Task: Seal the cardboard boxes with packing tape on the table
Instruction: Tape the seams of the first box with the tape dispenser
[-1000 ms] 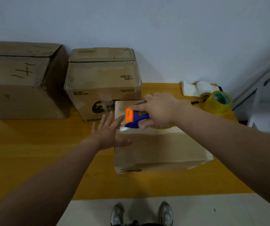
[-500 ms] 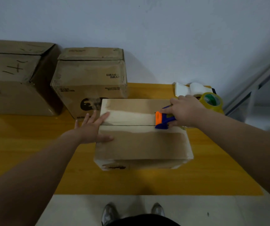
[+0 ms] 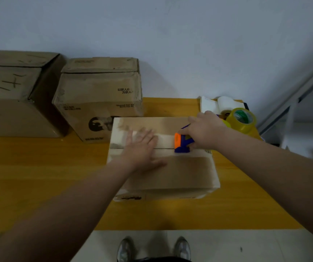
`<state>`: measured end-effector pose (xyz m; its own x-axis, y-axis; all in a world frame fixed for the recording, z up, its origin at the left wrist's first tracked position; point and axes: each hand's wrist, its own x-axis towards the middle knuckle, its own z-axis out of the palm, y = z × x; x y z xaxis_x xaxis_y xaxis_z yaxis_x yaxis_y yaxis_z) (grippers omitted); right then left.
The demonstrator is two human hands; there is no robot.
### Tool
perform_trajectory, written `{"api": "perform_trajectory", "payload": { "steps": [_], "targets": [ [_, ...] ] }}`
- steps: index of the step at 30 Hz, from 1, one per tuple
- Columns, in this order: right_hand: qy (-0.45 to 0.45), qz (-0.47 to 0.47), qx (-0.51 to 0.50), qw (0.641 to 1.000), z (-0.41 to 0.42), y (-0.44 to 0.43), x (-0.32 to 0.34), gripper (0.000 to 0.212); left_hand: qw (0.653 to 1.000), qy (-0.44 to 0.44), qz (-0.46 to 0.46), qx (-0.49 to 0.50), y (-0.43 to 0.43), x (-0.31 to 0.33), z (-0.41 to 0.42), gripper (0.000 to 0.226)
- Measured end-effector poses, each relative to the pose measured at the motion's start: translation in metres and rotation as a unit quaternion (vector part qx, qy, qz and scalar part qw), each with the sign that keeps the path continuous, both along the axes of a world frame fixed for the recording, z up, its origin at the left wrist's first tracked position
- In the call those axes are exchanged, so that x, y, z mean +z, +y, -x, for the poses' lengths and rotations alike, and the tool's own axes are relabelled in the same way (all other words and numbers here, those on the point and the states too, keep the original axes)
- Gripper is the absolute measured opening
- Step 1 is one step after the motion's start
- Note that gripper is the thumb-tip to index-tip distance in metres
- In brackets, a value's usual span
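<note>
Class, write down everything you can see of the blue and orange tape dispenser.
The tape dispenser looks plastic: blue body, orange front. It sits on top of the low cardboard box, over the centre seam near its right end. The right hand grips it, hiding its rear and roll. A pale tape strip runs left from it to under the left hand.

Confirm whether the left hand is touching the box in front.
Touching. The head view shows the left hand lying flat, fingers spread, on top of the front box.
</note>
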<state>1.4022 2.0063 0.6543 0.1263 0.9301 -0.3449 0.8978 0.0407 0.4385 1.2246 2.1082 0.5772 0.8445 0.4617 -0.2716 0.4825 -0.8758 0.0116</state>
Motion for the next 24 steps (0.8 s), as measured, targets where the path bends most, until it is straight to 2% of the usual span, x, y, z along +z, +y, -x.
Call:
{"api": "perform_trajectory", "payload": {
  "steps": [6,11,16,24],
  "targets": [
    [0.028,-0.026,-0.018,0.999,-0.010,-0.013,-0.007,0.069,0.999,0.020,0.031,0.009,-0.005,-0.003,-0.041,0.107],
    [0.084,-0.065,-0.004,0.994,-0.035,-0.033,0.010,0.071,0.999,0.033,0.014,0.012,-0.006,-0.004,-0.036,0.099],
    [0.045,-0.042,-0.026,0.998,-0.095,-0.083,0.024,0.073,0.997,0.077,0.011,0.005,-0.007,0.002,-0.040,0.097],
    [0.064,-0.027,-0.028,0.997,-0.100,-0.086,-0.009,0.070,0.993,0.112,0.027,0.034,-0.008,0.004,-0.040,0.097]
  ]
}}
